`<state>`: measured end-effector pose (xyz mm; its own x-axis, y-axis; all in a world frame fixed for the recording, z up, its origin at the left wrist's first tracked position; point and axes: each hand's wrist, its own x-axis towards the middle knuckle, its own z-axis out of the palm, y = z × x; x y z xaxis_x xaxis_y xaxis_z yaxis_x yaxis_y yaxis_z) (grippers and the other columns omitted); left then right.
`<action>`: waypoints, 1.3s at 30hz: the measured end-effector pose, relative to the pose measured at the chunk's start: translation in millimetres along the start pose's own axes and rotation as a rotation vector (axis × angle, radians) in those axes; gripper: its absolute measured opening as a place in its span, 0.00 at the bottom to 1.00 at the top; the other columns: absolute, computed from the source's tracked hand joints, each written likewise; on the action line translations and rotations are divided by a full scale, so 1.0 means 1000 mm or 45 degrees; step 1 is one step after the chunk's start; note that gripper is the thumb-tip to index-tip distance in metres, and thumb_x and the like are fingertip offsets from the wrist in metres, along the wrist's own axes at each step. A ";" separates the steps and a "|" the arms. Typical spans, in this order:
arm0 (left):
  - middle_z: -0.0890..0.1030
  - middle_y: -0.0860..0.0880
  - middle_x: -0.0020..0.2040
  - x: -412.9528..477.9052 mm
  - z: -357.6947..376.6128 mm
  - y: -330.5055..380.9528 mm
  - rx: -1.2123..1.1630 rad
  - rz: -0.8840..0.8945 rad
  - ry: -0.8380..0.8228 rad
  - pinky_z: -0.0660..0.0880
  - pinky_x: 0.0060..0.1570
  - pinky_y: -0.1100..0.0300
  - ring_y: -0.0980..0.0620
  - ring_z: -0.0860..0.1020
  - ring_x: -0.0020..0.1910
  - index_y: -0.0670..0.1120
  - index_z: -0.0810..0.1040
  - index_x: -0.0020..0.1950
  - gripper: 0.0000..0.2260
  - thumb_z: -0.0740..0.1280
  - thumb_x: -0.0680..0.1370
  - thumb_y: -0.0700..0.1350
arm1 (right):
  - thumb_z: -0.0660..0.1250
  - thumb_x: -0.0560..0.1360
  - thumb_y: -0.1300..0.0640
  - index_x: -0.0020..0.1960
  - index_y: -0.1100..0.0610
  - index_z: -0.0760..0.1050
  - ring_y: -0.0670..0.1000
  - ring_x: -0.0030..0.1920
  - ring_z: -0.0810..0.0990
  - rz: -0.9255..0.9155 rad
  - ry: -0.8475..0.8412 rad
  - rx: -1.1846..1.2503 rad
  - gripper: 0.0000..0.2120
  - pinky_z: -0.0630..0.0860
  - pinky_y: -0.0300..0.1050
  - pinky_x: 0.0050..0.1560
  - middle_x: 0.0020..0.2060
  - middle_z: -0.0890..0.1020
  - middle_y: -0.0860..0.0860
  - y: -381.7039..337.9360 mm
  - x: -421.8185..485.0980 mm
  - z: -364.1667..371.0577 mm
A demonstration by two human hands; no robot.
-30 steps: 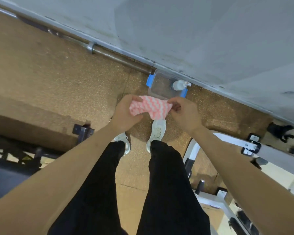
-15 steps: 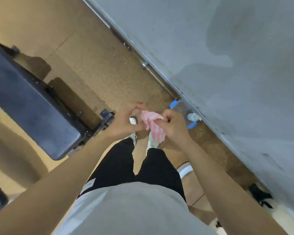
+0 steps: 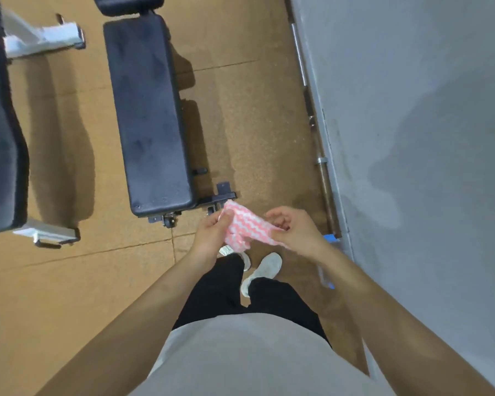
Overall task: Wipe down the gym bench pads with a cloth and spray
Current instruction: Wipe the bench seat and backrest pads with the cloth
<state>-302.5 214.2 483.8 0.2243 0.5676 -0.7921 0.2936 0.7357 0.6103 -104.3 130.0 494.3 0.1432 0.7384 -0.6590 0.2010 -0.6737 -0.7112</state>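
You hold the pink-striped cloth (image 3: 245,227) stretched between your left hand (image 3: 212,238) and right hand (image 3: 296,232), fingers of both pinching it, just short of the black bench pad (image 3: 152,115). The pad lies apart from the cloth, so spraying and wiping both seem left to do

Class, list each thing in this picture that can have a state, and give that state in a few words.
cloth: bunched, held up between both hands
left hand: pinches the cloth
right hand: grips the cloth
bench pad: bare, untouched
barbell: lying along the wall
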 end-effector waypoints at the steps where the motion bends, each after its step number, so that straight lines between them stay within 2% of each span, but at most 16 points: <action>1: 0.87 0.40 0.51 0.005 -0.016 -0.001 -0.064 -0.034 0.074 0.81 0.58 0.47 0.41 0.85 0.53 0.41 0.83 0.55 0.12 0.64 0.84 0.48 | 0.74 0.73 0.65 0.57 0.54 0.81 0.40 0.40 0.79 0.014 -0.021 -0.089 0.14 0.75 0.34 0.42 0.44 0.83 0.48 -0.009 0.014 0.008; 3: 0.87 0.42 0.51 0.017 -0.046 -0.005 -0.140 -0.072 0.185 0.81 0.58 0.48 0.43 0.86 0.52 0.44 0.83 0.55 0.12 0.64 0.84 0.50 | 0.73 0.74 0.62 0.54 0.55 0.83 0.45 0.41 0.80 0.028 -0.027 -0.263 0.09 0.74 0.38 0.44 0.44 0.84 0.51 -0.024 0.043 0.026; 6: 0.87 0.44 0.50 0.039 -0.086 -0.019 -0.085 -0.035 0.316 0.80 0.52 0.55 0.48 0.85 0.49 0.41 0.84 0.54 0.15 0.65 0.83 0.52 | 0.70 0.76 0.61 0.51 0.55 0.85 0.43 0.41 0.78 0.027 0.002 -0.482 0.06 0.72 0.35 0.42 0.41 0.82 0.46 -0.047 0.090 0.058; 9: 0.87 0.43 0.47 0.068 -0.121 -0.039 -0.120 -0.101 0.434 0.78 0.46 0.59 0.48 0.83 0.45 0.38 0.84 0.50 0.14 0.67 0.83 0.49 | 0.71 0.75 0.57 0.48 0.52 0.86 0.47 0.44 0.81 -0.001 -0.007 -0.687 0.05 0.77 0.41 0.45 0.43 0.85 0.46 -0.061 0.139 0.092; 13: 0.81 0.48 0.37 0.102 -0.151 -0.064 -0.247 -0.227 0.579 0.71 0.31 0.64 0.53 0.76 0.32 0.43 0.82 0.46 0.07 0.69 0.82 0.43 | 0.70 0.76 0.59 0.49 0.54 0.87 0.52 0.49 0.83 -0.020 -0.090 -0.857 0.07 0.78 0.43 0.50 0.47 0.87 0.51 -0.073 0.196 0.132; 15: 0.79 0.49 0.34 0.118 -0.158 -0.077 -0.353 -0.299 0.655 0.69 0.25 0.67 0.54 0.72 0.30 0.45 0.80 0.43 0.07 0.69 0.81 0.40 | 0.67 0.76 0.60 0.46 0.54 0.85 0.53 0.47 0.83 -0.002 -0.127 -0.897 0.08 0.79 0.45 0.50 0.45 0.86 0.52 -0.078 0.221 0.148; 17: 0.79 0.48 0.35 0.132 -0.160 -0.088 -0.454 -0.372 0.701 0.69 0.22 0.68 0.52 0.73 0.31 0.45 0.80 0.44 0.06 0.69 0.81 0.40 | 0.66 0.75 0.61 0.43 0.53 0.81 0.55 0.45 0.84 0.021 -0.184 -0.949 0.07 0.81 0.47 0.50 0.42 0.86 0.53 -0.077 0.248 0.163; 21: 0.82 0.48 0.41 0.168 -0.159 -0.108 -0.498 -0.400 0.839 0.73 0.32 0.70 0.50 0.78 0.39 0.43 0.82 0.50 0.03 0.69 0.81 0.42 | 0.65 0.73 0.61 0.40 0.56 0.81 0.57 0.43 0.85 0.040 -0.301 -1.025 0.06 0.82 0.55 0.51 0.40 0.85 0.56 -0.071 0.303 0.188; 23: 0.85 0.45 0.44 0.187 -0.158 -0.113 -0.465 -0.390 0.936 0.78 0.41 0.62 0.48 0.81 0.42 0.41 0.84 0.50 0.05 0.71 0.80 0.42 | 0.66 0.73 0.61 0.37 0.52 0.79 0.58 0.45 0.85 0.026 -0.326 -1.051 0.08 0.82 0.56 0.52 0.41 0.86 0.55 -0.066 0.330 0.196; 25: 0.86 0.45 0.44 0.206 -0.156 -0.117 -0.443 -0.394 1.014 0.79 0.47 0.58 0.45 0.83 0.43 0.43 0.85 0.47 0.04 0.72 0.79 0.42 | 0.66 0.73 0.62 0.38 0.52 0.80 0.57 0.44 0.85 0.020 -0.332 -1.077 0.09 0.82 0.54 0.51 0.39 0.86 0.55 -0.060 0.356 0.203; 28: 0.86 0.49 0.43 0.239 -0.156 -0.122 -0.515 -0.493 1.063 0.78 0.48 0.59 0.48 0.83 0.43 0.50 0.85 0.45 0.04 0.72 0.77 0.49 | 0.68 0.74 0.62 0.43 0.56 0.83 0.55 0.43 0.84 -0.022 -0.323 -1.086 0.06 0.82 0.50 0.50 0.39 0.86 0.54 -0.053 0.391 0.215; 31: 0.87 0.48 0.41 0.279 -0.158 -0.136 -0.639 -0.516 1.190 0.83 0.51 0.48 0.44 0.85 0.42 0.50 0.84 0.45 0.08 0.70 0.71 0.52 | 0.67 0.76 0.61 0.46 0.56 0.83 0.55 0.47 0.83 -0.191 -0.306 -1.088 0.06 0.79 0.46 0.49 0.44 0.85 0.53 -0.047 0.418 0.227; 33: 0.87 0.44 0.45 0.300 -0.155 -0.131 -0.713 -0.453 1.258 0.82 0.53 0.50 0.45 0.85 0.44 0.47 0.83 0.47 0.04 0.69 0.76 0.45 | 0.65 0.76 0.63 0.52 0.60 0.83 0.57 0.48 0.83 -0.344 -0.305 -0.970 0.08 0.80 0.51 0.53 0.46 0.86 0.56 -0.039 0.429 0.232; 35: 0.85 0.43 0.49 0.311 -0.154 -0.121 -0.697 -0.324 1.402 0.81 0.53 0.50 0.45 0.83 0.46 0.43 0.82 0.55 0.07 0.67 0.79 0.39 | 0.66 0.77 0.64 0.62 0.62 0.80 0.58 0.55 0.83 -0.448 -0.360 -0.867 0.15 0.79 0.56 0.60 0.53 0.85 0.58 -0.028 0.436 0.238; 37: 0.82 0.46 0.54 0.315 -0.151 -0.120 -0.634 -0.144 1.446 0.79 0.56 0.51 0.47 0.81 0.50 0.41 0.76 0.64 0.13 0.65 0.79 0.36 | 0.66 0.78 0.62 0.73 0.60 0.71 0.57 0.65 0.78 -0.562 -0.499 -0.953 0.23 0.74 0.53 0.68 0.65 0.79 0.57 -0.017 0.439 0.244; 39: 0.75 0.47 0.62 0.315 -0.145 -0.129 -0.379 0.013 1.438 0.78 0.59 0.53 0.47 0.78 0.58 0.41 0.69 0.71 0.19 0.64 0.80 0.37 | 0.64 0.79 0.61 0.78 0.57 0.64 0.57 0.73 0.69 -0.793 -0.609 -1.125 0.28 0.67 0.54 0.74 0.73 0.72 0.56 -0.006 0.442 0.249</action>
<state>-404.3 352.0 155.9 -0.7727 0.4700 -0.4267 0.0338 0.7017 0.7117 -283.6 452.7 146.1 -0.5562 0.7191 -0.4165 0.7354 0.1924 -0.6498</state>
